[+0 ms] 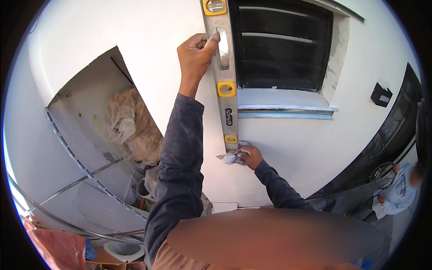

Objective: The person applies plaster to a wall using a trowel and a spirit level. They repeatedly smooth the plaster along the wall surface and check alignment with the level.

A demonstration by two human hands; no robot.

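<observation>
1. Left hand [195,56]: fingers curled closed on the left edge of the spirit level [227,107], thumb at the long slot.
2. Right hand [253,157]: fingers pinched on crumpled plastic [230,158] at the level's lower end. Can't tell if they also grip the metal through it.
3. Level: long, grey, yellow-framed vials, near upright along the white wall [180,18], just left of the dark window [281,47]. Bubbles too small to read; fisheye bend, so can't call plumb.
4. Step in hand, my read: level held at the wall beside the opening, both hands on its length.
5. Next move, my read: calls for a steady upper grip, lower end controlled, loose plastic kept out from behind the edge.
6. Right of level: sill [281,97] with metal strip [288,115] below.
7. Farther out: sheeting [130,119] in the left recess; co-worker [398,198] far right, holding coiled cable [381,174].
</observation>
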